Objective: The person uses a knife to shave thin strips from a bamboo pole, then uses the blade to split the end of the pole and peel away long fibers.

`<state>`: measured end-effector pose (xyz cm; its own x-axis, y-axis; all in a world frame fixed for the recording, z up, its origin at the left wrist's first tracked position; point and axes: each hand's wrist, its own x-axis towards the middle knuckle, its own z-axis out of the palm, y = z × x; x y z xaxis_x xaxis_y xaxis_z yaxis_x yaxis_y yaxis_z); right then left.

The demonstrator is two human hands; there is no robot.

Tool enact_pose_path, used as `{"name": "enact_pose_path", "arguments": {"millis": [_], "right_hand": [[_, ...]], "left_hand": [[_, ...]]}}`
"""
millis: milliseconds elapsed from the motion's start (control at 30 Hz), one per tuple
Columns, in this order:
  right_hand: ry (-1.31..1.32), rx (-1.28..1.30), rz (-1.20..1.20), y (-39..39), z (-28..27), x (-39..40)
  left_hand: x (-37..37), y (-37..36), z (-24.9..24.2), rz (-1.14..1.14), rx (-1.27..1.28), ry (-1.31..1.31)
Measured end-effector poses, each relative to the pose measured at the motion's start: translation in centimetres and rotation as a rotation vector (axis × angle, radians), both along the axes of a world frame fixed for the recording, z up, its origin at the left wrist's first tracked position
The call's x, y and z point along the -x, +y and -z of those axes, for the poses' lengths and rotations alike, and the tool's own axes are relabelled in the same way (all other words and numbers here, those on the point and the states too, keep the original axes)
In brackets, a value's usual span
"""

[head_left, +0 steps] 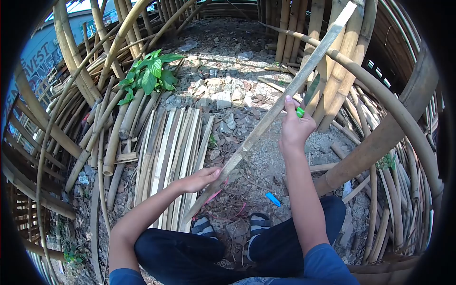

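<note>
A long flat bamboo strip point(270, 121) slants from near my feet up to the upper right. My left hand point(202, 179) is closed round its lower part, thumb on top. My right hand point(297, 126) is closed on a blade tool with a green handle point(300, 112), its thumb against the strip's edge. The tool's dark blade point(312, 90) points up beside the strip. To the left of the strip, a row of split bamboo strips point(166, 152) lies on the ground, running under my left forearm.
Thick bamboo poles point(375, 147) cross at the right, with a curved pole point(380, 90) above. A green leafy plant point(151, 73) grows at the upper left among poles. A blue object point(273, 199) lies on the stony ground near my sandals point(259, 223).
</note>
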<state>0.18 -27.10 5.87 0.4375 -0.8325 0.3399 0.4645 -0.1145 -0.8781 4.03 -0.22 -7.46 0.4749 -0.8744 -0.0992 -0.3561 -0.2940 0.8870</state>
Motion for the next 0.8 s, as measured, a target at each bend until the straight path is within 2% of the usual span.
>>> {"name": "enact_pose_path", "arguments": {"millis": [67,100,200,233,300,367,400,467,500,533,600,667,733,800], "right_hand": [[-0.047,-0.153,-0.062,-0.1,0.3,-0.3],[-0.042,-0.158,-0.064,-0.2,0.5,-0.5],[-0.009,-0.228,-0.060,-1.3,2.6,-1.6],[0.022,-0.183,-0.045,-1.9,3.8,-2.3],[0.050,-0.140,-0.024,-2.6,5.4,-2.8],[0.273,0.089,-0.112,-2.2,6.6,-2.5],[0.282,0.072,-0.117,-1.4,7.3,-1.9],[0.611,0.347,-0.049,0.2,7.3,0.3],[0.669,0.346,-0.100,1.4,7.1,1.7],[0.673,0.344,-0.104,2.4,7.0,3.1],[0.647,0.411,-0.316,4.6,7.5,5.3],[0.406,0.597,-0.372,7.6,9.3,6.3],[0.593,0.737,-0.545,10.5,9.4,8.0],[0.629,0.736,-0.575,13.1,12.0,8.8]], "left_hand": [[-1.1,1.2,0.9,0.063,-0.031,0.485],[-0.3,1.5,-0.3,0.006,0.026,0.634],[-1.1,3.3,0.6,0.072,-0.020,0.642],[0.1,3.2,-0.9,-0.053,-0.002,0.629],[-0.1,4.4,-1.4,-0.116,-0.021,0.624],[-0.2,5.3,-1.8,-0.268,-0.011,0.581],[-0.1,5.9,-3.2,-0.301,-0.039,0.532],[0.0,7.0,-5.5,-0.348,-0.052,0.553],[0.2,7.4,-6.4,-0.388,-0.060,0.506],[0.2,7.7,-6.8,-0.392,-0.063,0.510],[0.4,8.6,-7.6,-0.506,-0.034,0.435],[1.1,8.8,-8.2,-0.549,-0.066,0.445],[1.7,8.1,-8.1,-0.590,-0.141,0.445],[2.1,7.3,-7.6,-0.615,-0.171,0.470]]}}
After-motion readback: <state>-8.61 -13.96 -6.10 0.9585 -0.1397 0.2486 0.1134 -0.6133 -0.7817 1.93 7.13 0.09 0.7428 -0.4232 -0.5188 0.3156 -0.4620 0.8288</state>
